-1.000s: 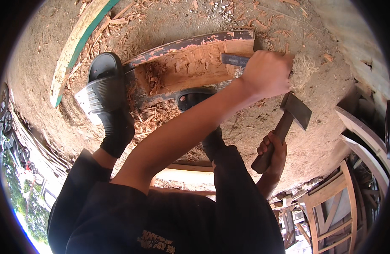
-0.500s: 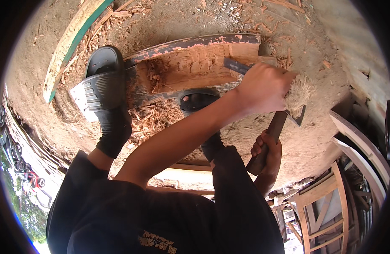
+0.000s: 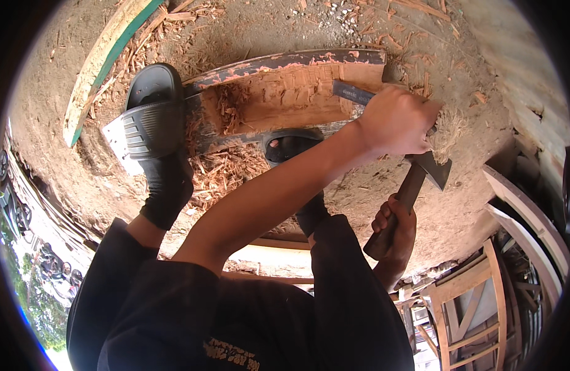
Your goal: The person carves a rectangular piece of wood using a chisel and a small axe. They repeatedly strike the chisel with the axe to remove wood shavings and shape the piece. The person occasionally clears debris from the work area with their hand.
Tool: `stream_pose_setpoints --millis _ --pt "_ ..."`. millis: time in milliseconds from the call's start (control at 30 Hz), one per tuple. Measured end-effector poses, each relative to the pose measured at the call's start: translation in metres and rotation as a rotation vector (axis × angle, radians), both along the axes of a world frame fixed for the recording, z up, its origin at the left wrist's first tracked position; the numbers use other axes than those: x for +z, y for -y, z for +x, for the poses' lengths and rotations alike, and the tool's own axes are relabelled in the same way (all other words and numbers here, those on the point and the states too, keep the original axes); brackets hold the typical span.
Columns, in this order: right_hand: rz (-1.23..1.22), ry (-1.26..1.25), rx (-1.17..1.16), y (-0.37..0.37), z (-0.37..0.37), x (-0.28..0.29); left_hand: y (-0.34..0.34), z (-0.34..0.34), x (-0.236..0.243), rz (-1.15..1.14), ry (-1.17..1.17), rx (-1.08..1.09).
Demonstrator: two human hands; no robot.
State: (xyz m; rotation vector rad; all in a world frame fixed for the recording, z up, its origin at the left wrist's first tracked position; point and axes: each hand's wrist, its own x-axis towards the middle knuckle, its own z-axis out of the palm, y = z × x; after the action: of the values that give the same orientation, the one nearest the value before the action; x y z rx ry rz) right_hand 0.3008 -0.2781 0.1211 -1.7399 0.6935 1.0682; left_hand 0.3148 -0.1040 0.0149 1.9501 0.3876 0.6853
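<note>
My left hand (image 3: pixel 396 120) is wrapped around a chisel whose flat dark metal blade (image 3: pixel 352 92) points left, over the right end of the hollow in a wooden piece (image 3: pixel 291 102). Behind the fist, the chisel's frayed, splintered butt (image 3: pixel 450 131) sticks out to the right. Lower down, my right hand (image 3: pixel 396 226) grips the dark handle of a hatchet (image 3: pixel 404 191). Its triangular metal head sits just below the chisel's butt; whether they touch is unclear. The wooden piece has flaking dark and pink paint, with chips in its recess. My sandalled feet (image 3: pixel 155 111) brace its left end and near edge.
Wood chips (image 3: pixel 226 176) cover the dirt floor around the piece. A curved plank with a green edge (image 3: pixel 102 74) lies at the far left. Wooden frames (image 3: pixel 476 303) and curved boards (image 3: pixel 526 229) stand at the right, near a corrugated wall (image 3: pixel 520 68).
The hatchet head has dropped slightly away from the chisel's butt, showing more of its metal. My left hand and the chisel have shifted a little to the right.
</note>
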Motion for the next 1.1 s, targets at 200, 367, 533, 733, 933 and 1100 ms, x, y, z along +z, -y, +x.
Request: stream_pose_setpoints --millis 200,367,533,733,933,1100 --pt "-0.002 0.095 0.016 -0.005 0.011 0.026 0.005 0.007 -0.003 0.055 -0.026 -0.029" --pt "0.043 0.450 -0.006 0.001 0.044 0.074 0.012 0.021 -0.005 0.065 -0.112 -0.047" --pt "-0.026 0.710 -0.001 -0.012 0.054 0.063 0.009 0.018 -0.008 0.082 -0.170 -0.125" --pt "-0.103 0.274 0.299 -0.018 0.041 0.057 0.007 0.017 -0.006 0.070 -0.194 -0.096" --pt "0.133 0.668 -0.103 0.000 0.070 0.091 0.011 0.021 -0.008 0.090 -0.170 -0.099" --pt "-0.042 0.516 0.275 -0.010 0.035 0.038 0.013 0.020 -0.008 0.077 -0.134 -0.036"
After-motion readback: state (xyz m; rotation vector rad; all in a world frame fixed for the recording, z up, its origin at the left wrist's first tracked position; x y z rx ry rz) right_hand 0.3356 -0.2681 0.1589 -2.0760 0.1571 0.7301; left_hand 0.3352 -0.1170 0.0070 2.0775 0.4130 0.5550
